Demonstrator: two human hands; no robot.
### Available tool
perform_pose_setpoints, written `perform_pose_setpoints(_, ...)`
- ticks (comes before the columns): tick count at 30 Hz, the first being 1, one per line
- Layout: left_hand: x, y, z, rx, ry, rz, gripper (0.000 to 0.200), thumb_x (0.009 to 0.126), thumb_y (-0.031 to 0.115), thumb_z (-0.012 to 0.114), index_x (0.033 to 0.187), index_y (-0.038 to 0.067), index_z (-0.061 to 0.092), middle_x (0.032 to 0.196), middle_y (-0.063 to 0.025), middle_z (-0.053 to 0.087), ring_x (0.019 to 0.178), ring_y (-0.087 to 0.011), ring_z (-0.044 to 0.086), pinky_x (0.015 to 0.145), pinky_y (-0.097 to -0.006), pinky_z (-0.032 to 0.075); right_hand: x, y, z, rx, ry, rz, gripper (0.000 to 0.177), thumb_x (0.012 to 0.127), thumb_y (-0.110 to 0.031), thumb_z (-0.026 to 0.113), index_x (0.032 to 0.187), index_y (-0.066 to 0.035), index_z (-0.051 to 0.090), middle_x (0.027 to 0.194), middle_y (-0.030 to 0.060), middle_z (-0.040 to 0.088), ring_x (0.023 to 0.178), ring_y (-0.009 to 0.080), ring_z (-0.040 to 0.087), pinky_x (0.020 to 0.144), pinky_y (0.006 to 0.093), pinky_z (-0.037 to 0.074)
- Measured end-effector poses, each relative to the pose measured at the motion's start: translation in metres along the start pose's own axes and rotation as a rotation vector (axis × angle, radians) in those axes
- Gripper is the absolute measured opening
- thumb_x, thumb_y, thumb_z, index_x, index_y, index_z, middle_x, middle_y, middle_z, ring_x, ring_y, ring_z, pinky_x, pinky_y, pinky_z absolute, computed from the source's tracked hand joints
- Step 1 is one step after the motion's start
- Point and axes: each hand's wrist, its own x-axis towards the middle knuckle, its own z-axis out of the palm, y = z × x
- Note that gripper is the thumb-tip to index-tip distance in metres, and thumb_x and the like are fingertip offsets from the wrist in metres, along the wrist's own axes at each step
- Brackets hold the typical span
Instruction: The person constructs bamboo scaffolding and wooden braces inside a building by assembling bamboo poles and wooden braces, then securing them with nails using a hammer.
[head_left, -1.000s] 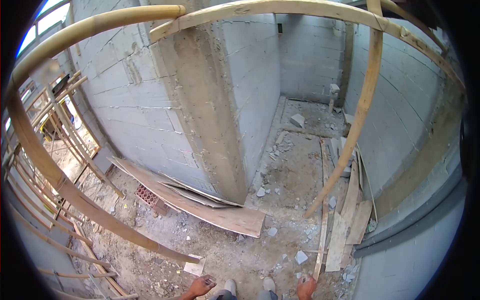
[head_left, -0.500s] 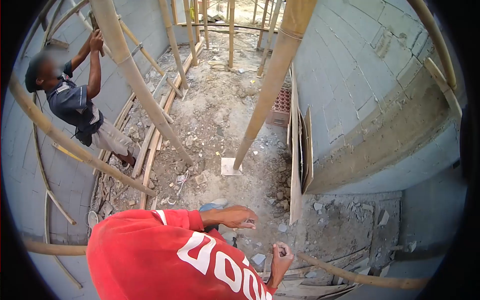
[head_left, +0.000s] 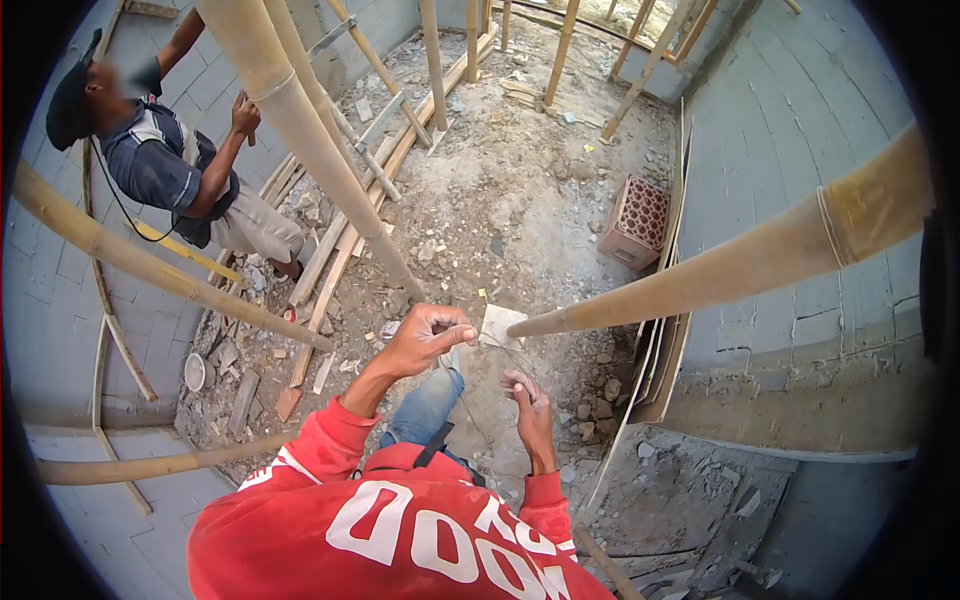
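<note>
Thin wire (head_left: pixel 506 350) between left hand (head_left: pixel 428 335) and right hand (head_left: pixel 527 398): ends cannot be traced. Legs (head_left: pixel 425 405) beneath are largely hidden by red shirt (head_left: pixel 400 530).

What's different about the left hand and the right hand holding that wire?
The left hand reaches farther out from the red shirt; the right hand sits nearer the body. The left hand is balled up, thumb and finger pinched tight; the right hand's fingers curl more loosely. What they share: both are bare, and each grips the thin wire that runs between them.
</note>
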Motion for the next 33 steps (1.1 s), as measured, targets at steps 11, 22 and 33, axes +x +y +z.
perform_pose_setpoints(11, 0.153, 0.018, -0.095, -0.21, 0.604, -0.02, 0.03, 0.101, 0.027, 0.062, 0.083, 0.003, 0.063, 0.063, 0.0024, 0.05, 0.054, -0.005, 0.047, 0.048, -0.0208, 0.036, 0.217, -0.034, 0.057, 0.61, -0.506, 0.578, 0.038, 0.106, -0.031, 0.047, 0.13, -0.004, 0.058, 0.075, 0.0101, 0.065, 0.054, 0.0155, 0.063, 0.053, 0.0254, 0.052)
perform_pose_setpoints(22, 0.258, -0.011, -0.141, -0.455, 1.122, -0.184, 0.031, 0.104, 0.031, 0.053, 0.081, 0.011, 0.048, 0.066, -0.0003, 0.05, 0.054, -0.013, 0.055, 0.05, -0.0241, 0.038, 0.431, -0.086, 0.014, 0.454, -0.81, 0.456, 0.04, 0.099, -0.033, 0.06, 0.118, 0.002, 0.065, 0.067, 0.0096, 0.063, 0.046, 0.0106, 0.056, 0.041, 0.0233, 0.043)
perform_pose_setpoints(33, 0.508, -0.1, -0.208, -0.451, 0.844, -0.505, 0.029, 0.099, 0.033, 0.061, 0.101, 0.004, 0.057, 0.082, -0.0095, 0.061, 0.062, -0.0221, 0.063, 0.055, -0.0325, 0.049, 0.652, -0.087, -0.099, 0.129, -0.692, 0.534, 0.022, 0.097, -0.025, 0.064, 0.107, -0.006, 0.069, 0.061, -0.0053, 0.047, 0.05, 0.0053, 0.04, 0.047, 0.0235, 0.031)
